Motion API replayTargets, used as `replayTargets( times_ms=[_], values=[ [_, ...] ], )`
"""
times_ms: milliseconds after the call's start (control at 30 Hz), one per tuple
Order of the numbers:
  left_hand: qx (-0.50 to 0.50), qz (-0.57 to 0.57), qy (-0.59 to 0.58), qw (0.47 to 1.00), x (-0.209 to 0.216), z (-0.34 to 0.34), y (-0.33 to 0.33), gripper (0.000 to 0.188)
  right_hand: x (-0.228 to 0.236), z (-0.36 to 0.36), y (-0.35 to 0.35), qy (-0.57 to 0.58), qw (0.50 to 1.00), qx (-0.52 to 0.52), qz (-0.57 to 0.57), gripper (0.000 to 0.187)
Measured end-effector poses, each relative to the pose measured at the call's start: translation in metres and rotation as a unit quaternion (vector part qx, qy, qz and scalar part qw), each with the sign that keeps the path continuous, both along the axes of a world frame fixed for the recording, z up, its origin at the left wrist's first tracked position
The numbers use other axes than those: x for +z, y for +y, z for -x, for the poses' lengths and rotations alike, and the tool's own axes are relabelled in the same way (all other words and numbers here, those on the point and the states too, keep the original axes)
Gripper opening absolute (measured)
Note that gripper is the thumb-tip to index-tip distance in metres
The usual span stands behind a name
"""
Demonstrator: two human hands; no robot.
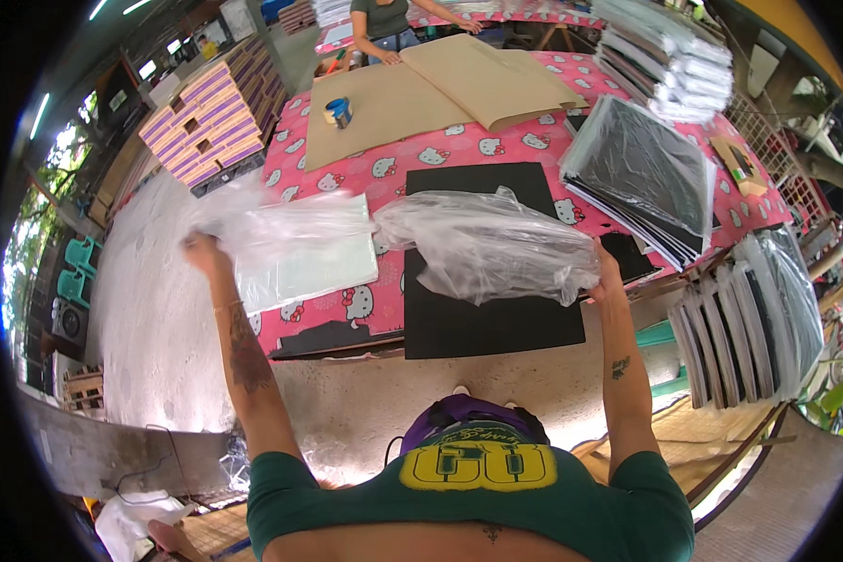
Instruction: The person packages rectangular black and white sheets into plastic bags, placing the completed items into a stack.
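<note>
A clear plastic bag is stretched wide between my two hands, gathered narrow near its middle. My left hand, out past the table's left edge, is closed on one end, which is smeared by motion. My right hand grips the other end, its fingers partly hidden by the plastic. Beneath the right part lies a large black board, jutting over the table's front edge. Under the left part rests a pale, plastic-covered flat stack.
The table wears a pink patterned cover. Brown paper sheets and a tape roll lie farther back. Plastic-wrapped black boards are piled right. Another person stands at the far side. Stacked boxes stand left.
</note>
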State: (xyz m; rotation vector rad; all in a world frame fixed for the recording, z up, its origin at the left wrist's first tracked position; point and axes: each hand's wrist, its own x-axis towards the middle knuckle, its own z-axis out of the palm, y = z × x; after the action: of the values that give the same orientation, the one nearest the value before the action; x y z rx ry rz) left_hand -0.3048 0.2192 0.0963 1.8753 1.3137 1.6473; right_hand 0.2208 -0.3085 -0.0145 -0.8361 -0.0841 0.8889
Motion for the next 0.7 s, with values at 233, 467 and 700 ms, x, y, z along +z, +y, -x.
replayTargets(
  times_ms=[233,467,700],
  values=[
    [-0.294,0.168,0.637,0.693,-0.102,-0.101,-0.127,0.044,-0.005,0.009,-0.051,-0.262,0.903,-0.153,0.304,0.056],
    [-0.616,-0.107,0.221,0.748,-0.096,-0.233,-0.449,0.014,-0.008,0.081,-0.045,-0.68,0.589,0.089,0.427,0.043],
    [-0.474,0.022,0.351,0.807,-0.106,-0.281,-0.457,0.054,0.065,0.055,-0.034,-0.353,0.915,0.109,0.162,0.028]
  ],
)
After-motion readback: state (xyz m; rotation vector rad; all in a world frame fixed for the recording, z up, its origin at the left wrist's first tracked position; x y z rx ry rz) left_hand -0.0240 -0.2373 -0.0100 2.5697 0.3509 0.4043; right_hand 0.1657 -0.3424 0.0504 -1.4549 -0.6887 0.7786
